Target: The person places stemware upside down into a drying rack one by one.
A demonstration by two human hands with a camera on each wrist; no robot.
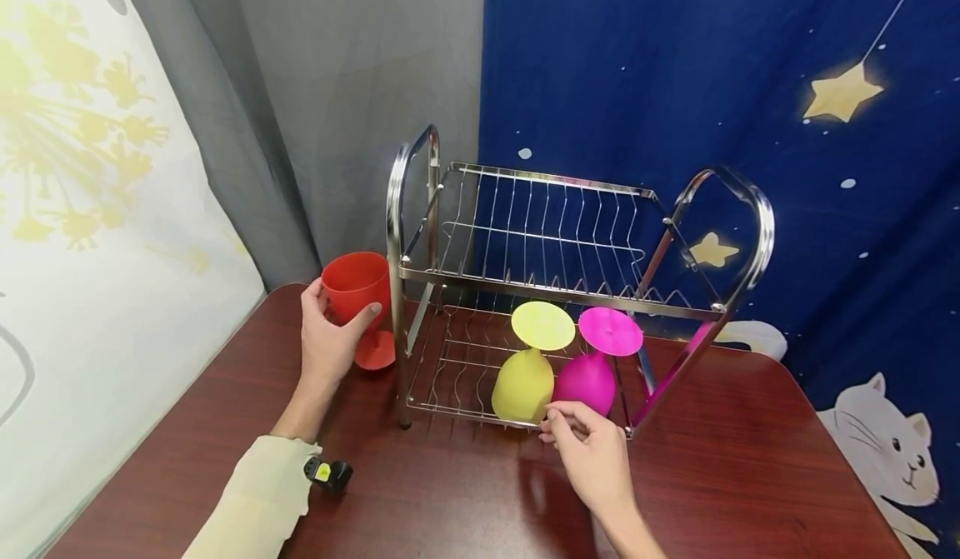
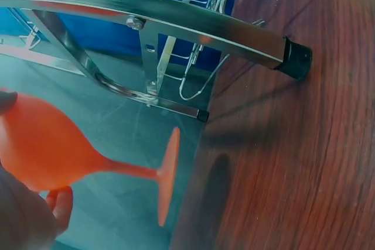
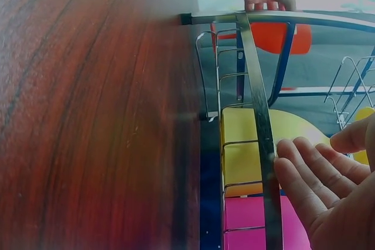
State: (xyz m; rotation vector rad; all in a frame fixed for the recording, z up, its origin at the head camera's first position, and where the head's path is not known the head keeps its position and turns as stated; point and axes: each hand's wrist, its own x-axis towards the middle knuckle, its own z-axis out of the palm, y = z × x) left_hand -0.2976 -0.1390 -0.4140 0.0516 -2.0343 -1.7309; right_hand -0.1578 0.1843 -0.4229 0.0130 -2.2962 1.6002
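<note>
My left hand [image 1: 330,338] grips the bowl of a red wine goblet [image 1: 356,280], upright at the left side of a chrome two-tier dish rack [image 1: 558,296]. In the left wrist view the foot of the red goblet [image 2: 168,177] shows above the tabletop, with a shadow below. On the rack's lower tier a yellow goblet [image 1: 522,384] and a magenta goblet [image 1: 587,384] stand upside down side by side, feet up. My right hand [image 1: 596,459] is at the lower tier's front rail, before these two. Its fingers [image 3: 313,168] are loosely bent and hold nothing.
The rack stands on a dark red-brown wooden table [image 1: 465,509]. Its upper tier [image 1: 551,234] has wire slots, and a tall curved tube [image 1: 761,234] rises at each end. Behind hang a grey curtain [image 1: 360,67] and a blue star-print curtain [image 1: 675,59].
</note>
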